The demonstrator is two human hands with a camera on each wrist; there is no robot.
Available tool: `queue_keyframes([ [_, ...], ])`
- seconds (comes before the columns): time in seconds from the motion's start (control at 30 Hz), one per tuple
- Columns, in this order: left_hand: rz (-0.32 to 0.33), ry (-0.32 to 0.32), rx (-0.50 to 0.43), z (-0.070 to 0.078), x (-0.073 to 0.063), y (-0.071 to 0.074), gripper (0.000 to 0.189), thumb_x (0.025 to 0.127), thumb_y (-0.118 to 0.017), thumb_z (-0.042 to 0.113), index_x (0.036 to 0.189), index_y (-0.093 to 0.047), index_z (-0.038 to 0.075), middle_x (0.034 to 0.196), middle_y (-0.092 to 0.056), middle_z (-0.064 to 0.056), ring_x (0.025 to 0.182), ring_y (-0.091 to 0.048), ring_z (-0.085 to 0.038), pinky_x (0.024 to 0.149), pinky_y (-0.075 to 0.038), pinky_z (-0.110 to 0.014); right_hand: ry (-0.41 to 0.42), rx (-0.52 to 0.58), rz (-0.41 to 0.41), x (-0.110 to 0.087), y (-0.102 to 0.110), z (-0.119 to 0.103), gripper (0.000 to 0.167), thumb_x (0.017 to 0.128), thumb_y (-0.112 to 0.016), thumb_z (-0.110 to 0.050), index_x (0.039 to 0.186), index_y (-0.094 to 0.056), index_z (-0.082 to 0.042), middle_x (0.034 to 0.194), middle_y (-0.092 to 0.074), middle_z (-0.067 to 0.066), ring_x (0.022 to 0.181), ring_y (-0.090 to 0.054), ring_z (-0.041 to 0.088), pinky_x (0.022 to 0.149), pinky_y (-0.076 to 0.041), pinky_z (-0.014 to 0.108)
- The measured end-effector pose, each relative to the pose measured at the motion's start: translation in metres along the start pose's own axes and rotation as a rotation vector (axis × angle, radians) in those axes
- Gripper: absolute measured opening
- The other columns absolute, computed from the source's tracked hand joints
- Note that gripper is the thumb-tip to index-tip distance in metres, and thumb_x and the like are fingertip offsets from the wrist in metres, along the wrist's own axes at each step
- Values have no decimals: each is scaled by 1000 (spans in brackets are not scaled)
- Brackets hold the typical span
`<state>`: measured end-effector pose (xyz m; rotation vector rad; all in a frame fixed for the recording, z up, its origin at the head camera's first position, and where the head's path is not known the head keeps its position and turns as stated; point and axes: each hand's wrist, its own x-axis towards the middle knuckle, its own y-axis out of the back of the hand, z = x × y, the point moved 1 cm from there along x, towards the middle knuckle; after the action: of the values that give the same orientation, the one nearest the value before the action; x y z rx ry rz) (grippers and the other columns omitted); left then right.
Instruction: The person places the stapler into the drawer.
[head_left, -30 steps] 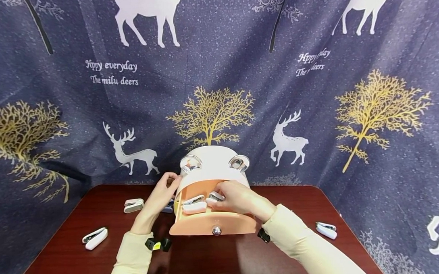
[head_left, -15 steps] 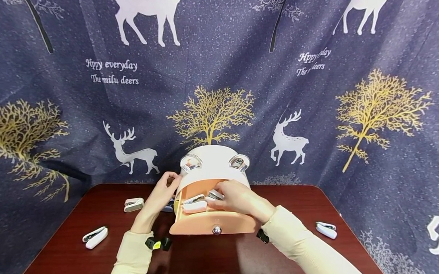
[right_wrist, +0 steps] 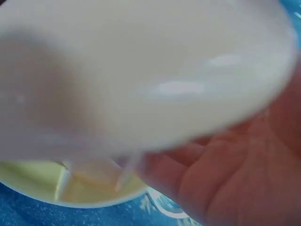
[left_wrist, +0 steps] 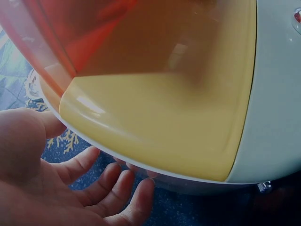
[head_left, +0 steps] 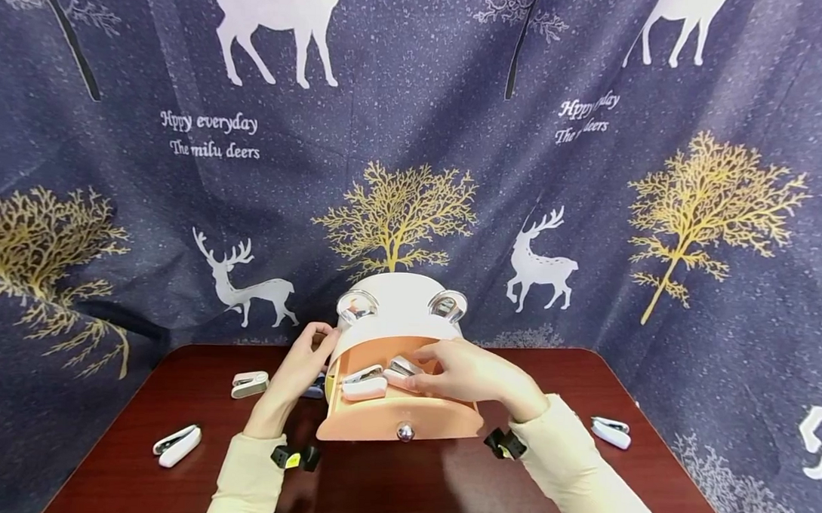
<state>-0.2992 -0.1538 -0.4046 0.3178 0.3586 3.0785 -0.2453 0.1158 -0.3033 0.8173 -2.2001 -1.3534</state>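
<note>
Easing rightward, right grip [head_left: 467,370], now apart at the rightmost stapler [head_left: 399,369] in the orange drawer [head_left: 360,423].

Curtained-off indoor setting, room type indeterminable: navy deer-print drapes [head_left: 416,121] line the back and side edges of a reddish-brown counter [head_left: 376,478].

Left grip [left_wrist: 61,183] by white rim [left_wrist: 188,178]; yellow panel [left_wrist: 150,122] above

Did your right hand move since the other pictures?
Yes. In the head view, the right hand has moved toward the right compared with the silver knob.
</note>
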Motion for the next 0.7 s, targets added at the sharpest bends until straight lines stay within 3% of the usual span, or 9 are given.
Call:
queue_keyframes([
  [0.17,1,-1,-6,0,-1,0,32,102,-54,31,116,-48,4,103,-51,-16,81,-57,-19,65,-52,-30,13,32,52,-20,6,1,47,95,-62,-42,127,-63,-8,102,-70,-3,87,-64,6,79,-50,30],
  [0.37,4,2,-22,-2,-1,0,32,102,-54,31,115,-48,4,102,-50,-15,80,-57,-19,65,-52,-30,39,40,187,-45,9,8,49,96,-60,-43,131,-61,-9,115,-67,0,99,-62,13,87,-49,36],
  [0.53,5,4,-23,-3,-1,-1,30,102,-55,30,115,-48,4,103,-51,-16,80,-57,-19,65,-52,-31,0,72,298,-68,8,23,41,95,-65,-36,131,-61,-16,110,-66,-7,97,-62,9,85,-49,30],
  [0.7,6,5,-22,-2,-1,0,33,101,-55,33,116,-48,4,103,-50,-15,81,-56,-19,66,-52,-31,-74,120,457,-96,6,45,42,92,-70,-33,131,-61,-18,122,-64,-9,104,-63,10,86,-50,29],
])
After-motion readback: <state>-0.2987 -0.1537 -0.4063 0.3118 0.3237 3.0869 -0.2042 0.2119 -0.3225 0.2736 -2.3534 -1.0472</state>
